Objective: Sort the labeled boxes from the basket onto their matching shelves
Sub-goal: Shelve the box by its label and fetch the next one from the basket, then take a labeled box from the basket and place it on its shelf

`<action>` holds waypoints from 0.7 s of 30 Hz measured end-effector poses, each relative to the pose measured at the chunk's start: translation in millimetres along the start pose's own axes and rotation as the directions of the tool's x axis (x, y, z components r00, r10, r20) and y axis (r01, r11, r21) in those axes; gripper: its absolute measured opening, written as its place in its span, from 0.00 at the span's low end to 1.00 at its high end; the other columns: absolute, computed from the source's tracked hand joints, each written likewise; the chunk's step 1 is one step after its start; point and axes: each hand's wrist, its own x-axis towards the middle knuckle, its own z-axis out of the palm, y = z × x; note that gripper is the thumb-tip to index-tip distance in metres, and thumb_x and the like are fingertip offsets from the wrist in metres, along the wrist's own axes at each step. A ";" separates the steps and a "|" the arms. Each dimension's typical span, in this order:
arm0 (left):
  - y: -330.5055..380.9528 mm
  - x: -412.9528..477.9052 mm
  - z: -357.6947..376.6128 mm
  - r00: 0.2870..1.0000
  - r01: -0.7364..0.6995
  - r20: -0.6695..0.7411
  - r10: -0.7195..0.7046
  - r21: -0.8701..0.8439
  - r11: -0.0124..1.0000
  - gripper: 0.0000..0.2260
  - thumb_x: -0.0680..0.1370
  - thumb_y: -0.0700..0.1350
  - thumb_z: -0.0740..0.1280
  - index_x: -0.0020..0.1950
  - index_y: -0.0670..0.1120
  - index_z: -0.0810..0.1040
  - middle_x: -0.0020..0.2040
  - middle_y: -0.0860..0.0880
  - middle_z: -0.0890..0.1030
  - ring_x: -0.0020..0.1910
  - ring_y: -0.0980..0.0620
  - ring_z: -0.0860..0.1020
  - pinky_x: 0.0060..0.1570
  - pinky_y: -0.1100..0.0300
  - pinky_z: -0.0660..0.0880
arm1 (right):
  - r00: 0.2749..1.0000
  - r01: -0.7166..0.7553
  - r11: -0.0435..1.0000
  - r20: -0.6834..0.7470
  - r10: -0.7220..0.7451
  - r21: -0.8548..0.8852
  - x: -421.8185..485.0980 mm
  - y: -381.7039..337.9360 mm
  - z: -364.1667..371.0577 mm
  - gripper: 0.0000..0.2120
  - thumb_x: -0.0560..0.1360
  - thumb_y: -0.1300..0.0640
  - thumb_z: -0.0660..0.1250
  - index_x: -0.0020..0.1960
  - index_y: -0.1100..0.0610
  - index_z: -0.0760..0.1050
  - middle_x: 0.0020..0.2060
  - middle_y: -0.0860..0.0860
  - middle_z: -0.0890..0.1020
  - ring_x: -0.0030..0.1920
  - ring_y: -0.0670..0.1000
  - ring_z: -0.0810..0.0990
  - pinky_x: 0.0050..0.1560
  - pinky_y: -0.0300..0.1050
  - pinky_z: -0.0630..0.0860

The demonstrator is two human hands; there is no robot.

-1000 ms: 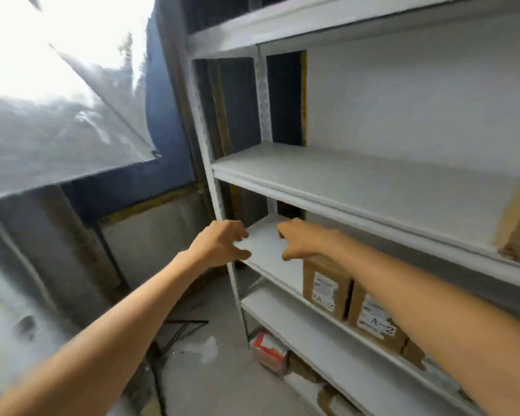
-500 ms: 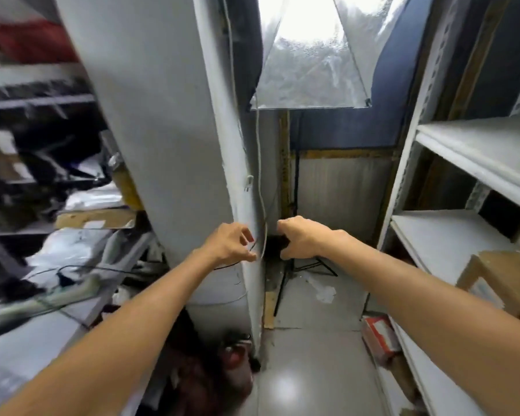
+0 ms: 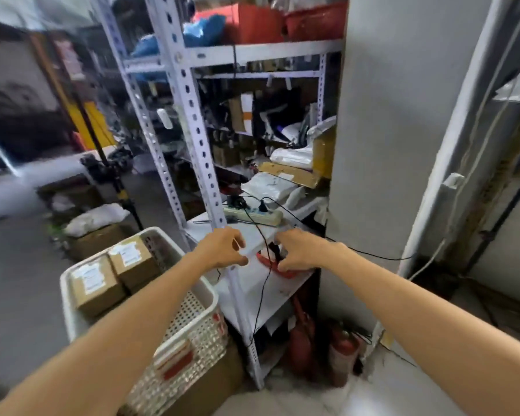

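Here your left hand and right hand hover empty, fingers loosely curled, beside the basket holding two labeled boxes.

The light is soft and even, a cool daylight tone, with no hard shadows. The grey wall on the right is brightly and evenly lit, and the floor near it carries a pale sheen. The left side is smeared by motion blur, worst at the far left edge. The shelf posts bow with wide-angle distortion. Deep inside the shelves it is dim. The nearest forearms are soft, the boxes slightly blurred.
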 end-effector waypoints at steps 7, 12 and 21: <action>-134.4 -77.5 -17.0 0.960 0.279 -0.028 -0.279 0.020 0.960 0.19 0.68 0.54 0.76 0.55 0.49 0.78 0.50 0.51 0.79 0.48 0.51 0.78 0.50 0.53 0.78 | 0.934 0.246 0.968 0.277 -0.224 -0.050 87.2 -119.2 30.2 0.25 0.75 0.50 0.70 0.65 0.62 0.68 0.60 0.60 0.73 0.58 0.60 0.74 0.58 0.55 0.74; -214.5 -123.5 -27.8 0.895 0.445 -0.020 -0.446 -0.055 0.894 0.21 0.68 0.52 0.76 0.58 0.47 0.77 0.54 0.49 0.80 0.52 0.49 0.78 0.52 0.52 0.77 | 0.874 0.403 0.910 0.334 -0.352 -0.097 137.0 -190.1 59.6 0.24 0.75 0.52 0.70 0.65 0.61 0.66 0.58 0.57 0.73 0.56 0.59 0.74 0.56 0.55 0.74; -312.8 -120.5 -44.9 0.843 0.531 -0.016 -0.537 -0.138 0.836 0.20 0.70 0.50 0.75 0.59 0.47 0.77 0.54 0.49 0.80 0.53 0.50 0.77 0.53 0.54 0.77 | 0.889 0.379 0.920 0.317 -0.331 -0.102 230.4 -248.7 93.7 0.14 0.73 0.52 0.69 0.52 0.56 0.66 0.50 0.55 0.73 0.48 0.55 0.74 0.44 0.49 0.73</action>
